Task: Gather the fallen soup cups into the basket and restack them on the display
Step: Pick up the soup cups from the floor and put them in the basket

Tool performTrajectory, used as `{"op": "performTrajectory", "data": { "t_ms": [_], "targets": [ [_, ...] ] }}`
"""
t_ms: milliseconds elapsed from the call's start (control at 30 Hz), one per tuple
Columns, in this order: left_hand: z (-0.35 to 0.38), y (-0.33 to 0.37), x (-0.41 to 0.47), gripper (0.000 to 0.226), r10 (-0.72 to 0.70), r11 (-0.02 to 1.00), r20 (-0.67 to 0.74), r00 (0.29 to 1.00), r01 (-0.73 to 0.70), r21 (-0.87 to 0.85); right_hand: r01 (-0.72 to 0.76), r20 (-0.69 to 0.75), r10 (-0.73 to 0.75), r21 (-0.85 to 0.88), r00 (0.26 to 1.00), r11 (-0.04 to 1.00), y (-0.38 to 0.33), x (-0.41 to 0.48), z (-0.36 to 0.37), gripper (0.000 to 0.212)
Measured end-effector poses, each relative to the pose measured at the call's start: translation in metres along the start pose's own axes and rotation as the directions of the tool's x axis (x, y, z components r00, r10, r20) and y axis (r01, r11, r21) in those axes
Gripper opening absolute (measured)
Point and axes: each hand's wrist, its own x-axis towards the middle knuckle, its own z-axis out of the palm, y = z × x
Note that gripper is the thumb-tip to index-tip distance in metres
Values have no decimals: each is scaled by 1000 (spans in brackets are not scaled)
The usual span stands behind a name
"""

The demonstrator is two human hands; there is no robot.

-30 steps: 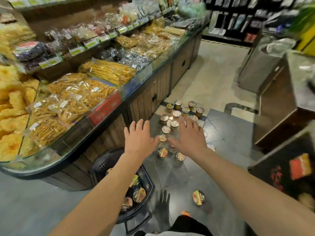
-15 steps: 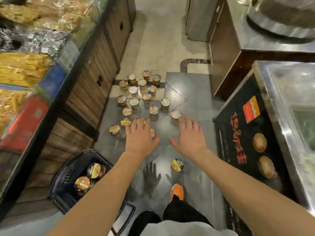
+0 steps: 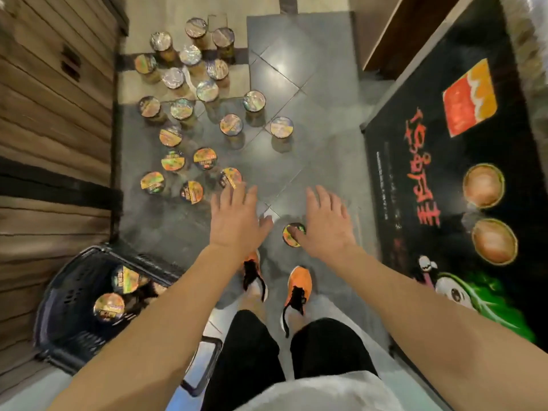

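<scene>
Left hand and right hand at centre frame: fingers spread, apart, empty. Cups stand scattered upper left, one cup partly behind the right thumb — two more in the basket, lower left.

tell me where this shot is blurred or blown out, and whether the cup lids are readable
Head view: blur smears the wooden counter at left and the black poster panel at right. A glare patch sits on a floor tile. The foil lids of the far cups shine, so their print is unreadable. The left hand and right hand are slightly soft. The wide-angle lens stretches the forearms toward the corners.
</scene>
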Motion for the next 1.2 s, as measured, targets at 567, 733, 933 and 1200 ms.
{"op": "performTrajectory", "data": {
  "t_ms": [567,733,933,1200],
  "targets": [
    [350,-46,162,83,84,995,211,974,-93,30,-238,267,201,112,942,965,55,165,368,110],
    [419,-54,188,84,97,993,248,964,-111,45,-233,259,198,111,945,966,61,199,439,118],
    [455,-62,202,86,90,994,276,957,-103,33,-253,265,233,45,936,967,62,223,479,122],
    [441,-72,211,87,87,996,283,955,-82,-29,-239,247,236,-19,940,971,50,233,454,119]
  ]
}}
